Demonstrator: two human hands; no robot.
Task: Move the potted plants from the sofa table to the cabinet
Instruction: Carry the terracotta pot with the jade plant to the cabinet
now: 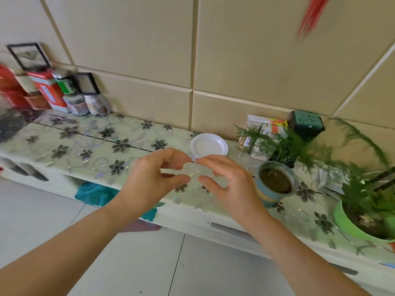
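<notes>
Both hands, left hand [154, 178] and right hand [230, 184], hover open and empty; a careless rightward sweep could topple the blue pot [275, 184].

The bench [89, 144] wears a clear, glossy plastic cover printed with dark flowers, flecked with iridescent glints near its front edge. A white dish [209, 145] looks like smooth, slightly shiny plastic. The blue pot [269, 194] has a glazed sheen — ceramic or plastic, hard to tell — and holds rough, matt brown soil. The green pot [350, 226] is smooth plastic. Behind, the wall tiles [132, 39] are matt beige; the jars [78, 104] appear to be glass, and a red tin [48, 89] looks like painted metal.
</notes>
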